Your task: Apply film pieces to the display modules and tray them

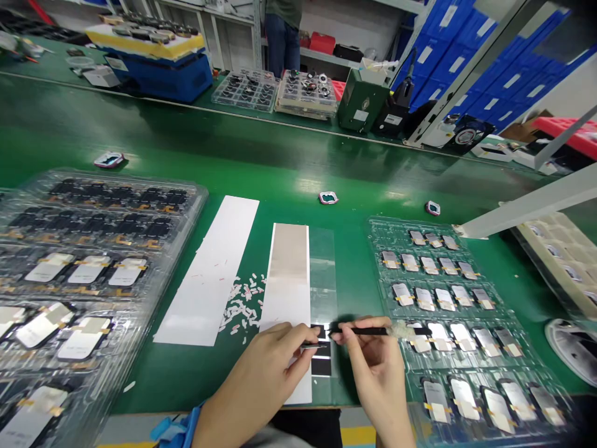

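Note:
My left hand (261, 373) rests over the lower part of a long white strip sheet (289, 298), thumb and forefinger pinched together. A small dark, thin-edged piece shows at those fingertips, too small to name. My right hand (377, 367) grips a slim black tool (370, 331) with a frayed pale wrap around its shaft. The tool's tip points left, close to my left fingertips. Black rectangular pieces (321, 366) lie on a clear film strip (323, 267) beside the white sheet.
White scraps (245, 305) lie between the sheet and another white sheet (209, 274). Clear trays of display-like parts stand left (186, 249) and right (377, 239). Small framed parts (328, 198) lie farther back. A white post (527, 211) crosses at right. A person (282, 37) stands beyond the bench.

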{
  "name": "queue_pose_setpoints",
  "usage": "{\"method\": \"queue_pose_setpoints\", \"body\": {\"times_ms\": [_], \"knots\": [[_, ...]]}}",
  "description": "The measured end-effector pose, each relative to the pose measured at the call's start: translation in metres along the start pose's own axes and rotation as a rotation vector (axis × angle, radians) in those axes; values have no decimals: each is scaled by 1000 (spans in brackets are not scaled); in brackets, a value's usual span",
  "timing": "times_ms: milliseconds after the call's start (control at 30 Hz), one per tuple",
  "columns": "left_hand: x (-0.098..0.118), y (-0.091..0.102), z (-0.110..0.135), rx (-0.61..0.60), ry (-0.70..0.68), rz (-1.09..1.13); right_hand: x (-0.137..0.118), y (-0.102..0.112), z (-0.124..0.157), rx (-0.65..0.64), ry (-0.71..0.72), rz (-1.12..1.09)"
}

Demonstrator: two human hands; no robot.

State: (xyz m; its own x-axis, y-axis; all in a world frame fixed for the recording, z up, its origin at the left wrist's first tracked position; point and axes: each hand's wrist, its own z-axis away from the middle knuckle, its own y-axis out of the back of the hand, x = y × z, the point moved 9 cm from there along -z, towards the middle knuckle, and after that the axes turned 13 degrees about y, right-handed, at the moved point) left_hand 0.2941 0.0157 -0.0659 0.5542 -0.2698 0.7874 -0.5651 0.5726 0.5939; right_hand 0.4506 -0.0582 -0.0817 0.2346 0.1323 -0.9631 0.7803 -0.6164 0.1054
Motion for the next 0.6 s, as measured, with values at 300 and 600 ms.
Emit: {"method": "queue_pose_setpoints", "body": {"times_ms": [300, 600], "knots": [[2, 19, -1, 124, 29, 144, -12, 21, -3, 204, 42, -99], [6, 27, -1, 59, 56, 335, -85, -41, 2, 43, 334, -270]]}}
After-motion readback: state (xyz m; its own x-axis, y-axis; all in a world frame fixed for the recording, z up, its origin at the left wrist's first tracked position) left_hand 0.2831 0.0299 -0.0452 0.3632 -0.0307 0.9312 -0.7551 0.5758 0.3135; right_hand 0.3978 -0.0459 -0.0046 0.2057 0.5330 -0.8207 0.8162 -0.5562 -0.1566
